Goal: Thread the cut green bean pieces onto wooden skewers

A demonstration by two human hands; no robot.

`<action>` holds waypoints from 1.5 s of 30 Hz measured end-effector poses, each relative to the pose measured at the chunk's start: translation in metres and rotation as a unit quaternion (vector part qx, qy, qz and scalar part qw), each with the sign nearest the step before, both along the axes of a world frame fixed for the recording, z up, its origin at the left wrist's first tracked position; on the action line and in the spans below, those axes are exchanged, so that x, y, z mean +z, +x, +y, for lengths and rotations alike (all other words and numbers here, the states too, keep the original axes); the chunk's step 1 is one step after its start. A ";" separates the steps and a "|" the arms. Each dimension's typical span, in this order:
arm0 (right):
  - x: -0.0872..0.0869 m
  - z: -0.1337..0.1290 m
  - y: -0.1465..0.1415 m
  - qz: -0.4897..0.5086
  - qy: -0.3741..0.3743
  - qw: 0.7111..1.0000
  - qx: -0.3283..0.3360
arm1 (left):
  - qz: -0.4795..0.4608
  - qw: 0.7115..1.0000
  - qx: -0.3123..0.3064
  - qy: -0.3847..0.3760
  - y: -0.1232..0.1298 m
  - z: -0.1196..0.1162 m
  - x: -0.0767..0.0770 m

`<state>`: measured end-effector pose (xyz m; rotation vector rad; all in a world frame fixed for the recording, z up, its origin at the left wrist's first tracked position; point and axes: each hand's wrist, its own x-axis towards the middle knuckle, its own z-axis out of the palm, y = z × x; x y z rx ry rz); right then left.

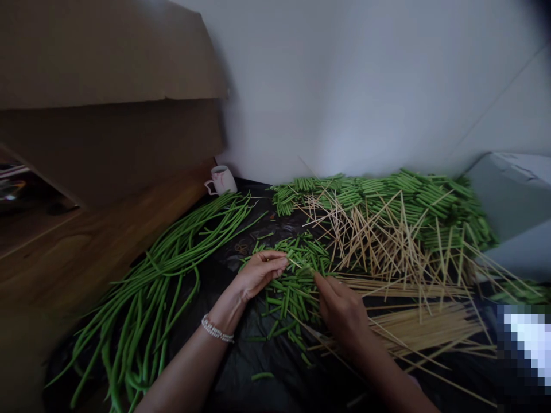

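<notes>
Above a loose heap of cut green bean pieces (293,295), my two hands face each other with a small gap between them. The thumb and fingers of my left hand (260,272) are pinched on one end of a thin bamboo skewer (295,263). My right hand (342,307) is closed at the skewer's other side, with green bean pieces (306,272) at its fingertips. How those pieces sit on the skewer is too small to tell, and the back of my right hand hides its grip.
Long whole green beans (172,252) lie at left. Loose bamboo skewers (413,330) lie at right, under rows of skewered bean pieces (370,192) along the wall. A mug (222,180), a large cardboard box (112,137) and black plastic sheeting (241,367) surround the work.
</notes>
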<state>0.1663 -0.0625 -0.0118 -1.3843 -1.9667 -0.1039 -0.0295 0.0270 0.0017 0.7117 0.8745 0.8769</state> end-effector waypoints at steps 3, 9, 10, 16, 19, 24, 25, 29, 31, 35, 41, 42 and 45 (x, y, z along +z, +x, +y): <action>0.005 0.003 -0.001 0.100 -0.075 0.992 0.024 | -0.009 1.000 -0.011 -0.006 0.001 -0.002 0.003; 0.002 0.001 -0.001 0.056 -0.022 0.998 0.013 | -0.012 1.000 -0.020 -0.010 0.003 -0.003 0.005; 0.001 0.000 -0.001 0.041 -0.012 0.999 0.008 | -0.010 1.000 -0.019 -0.010 0.003 -0.003 0.005; 0.009 0.004 -0.001 0.182 -0.152 0.970 0.045 | 0.002 1.000 -0.020 -0.008 0.003 -0.005 0.003; 0.006 0.002 -0.002 0.139 -0.105 0.984 0.026 | 0.002 1.000 -0.018 -0.009 0.004 -0.005 0.002; 0.001 -0.002 -0.003 0.040 -0.015 0.999 0.005 | 0.013 1.000 -0.015 -0.002 0.005 -0.005 0.003; 0.004 0.000 -0.003 0.072 -0.043 0.996 0.011 | 0.015 1.000 -0.016 0.001 0.005 -0.006 0.004; 0.014 0.006 -0.001 0.214 -0.210 0.951 0.069 | 0.015 1.000 -0.021 0.010 0.007 -0.008 0.005; 0.013 0.006 0.000 0.210 -0.203 0.954 0.067 | 0.018 1.000 -0.019 0.012 0.007 -0.008 0.005; 0.002 0.000 -0.003 0.088 -0.056 0.994 0.019 | 0.026 0.999 -0.017 0.008 0.008 -0.007 0.002; 0.009 0.006 -0.003 0.208 -0.188 0.958 0.055 | 0.034 0.999 -0.021 0.017 0.009 -0.008 0.000; 0.010 0.007 -0.003 0.221 -0.209 0.951 0.060 | 0.035 0.999 -0.023 0.018 0.009 -0.008 0.001; 0.006 0.004 -0.003 0.179 -0.156 0.971 0.039 | 0.036 0.999 -0.025 0.015 0.009 -0.007 0.000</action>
